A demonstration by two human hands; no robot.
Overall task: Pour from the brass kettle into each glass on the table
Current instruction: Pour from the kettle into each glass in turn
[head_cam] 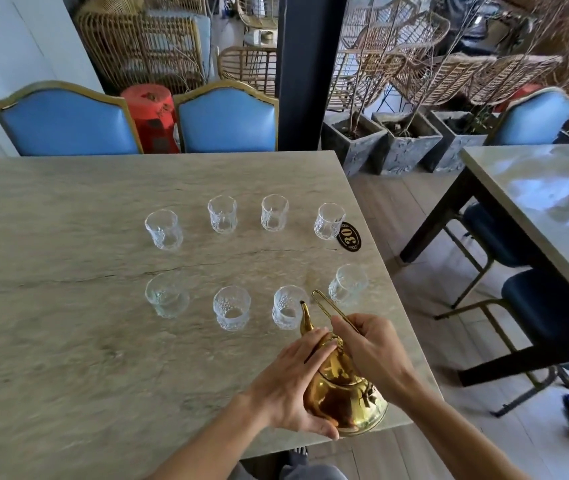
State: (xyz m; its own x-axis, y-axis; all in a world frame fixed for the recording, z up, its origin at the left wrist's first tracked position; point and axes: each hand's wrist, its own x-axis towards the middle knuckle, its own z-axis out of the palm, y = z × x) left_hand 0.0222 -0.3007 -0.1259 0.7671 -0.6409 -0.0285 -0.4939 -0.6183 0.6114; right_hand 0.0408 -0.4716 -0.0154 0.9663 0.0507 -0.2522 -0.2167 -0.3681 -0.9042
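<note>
A shiny brass kettle (pixel 342 389) is tilted forward above the near right part of the table (pixel 68 358). Its spout tip sits at the rim of a clear glass (pixel 288 306) in the near row. My right hand (pixel 369 348) grips the thin wire handle. My left hand (pixel 293 386) lies on the lid and side with its fingers stretched out and the thumb under the body. Several clear cut glasses stand in two rows, among them the far-left one (pixel 164 229) and the near-right one (pixel 347 284).
A black oval number plate (pixel 349 238) lies by the far-right glass (pixel 329 221), close to the table's right edge. Blue chairs (pixel 227 121) stand behind the table. A second table (pixel 553 202) and dark stools (pixel 546 306) fill the right side. Stone planters (pixel 404 143) line the floor beyond.
</note>
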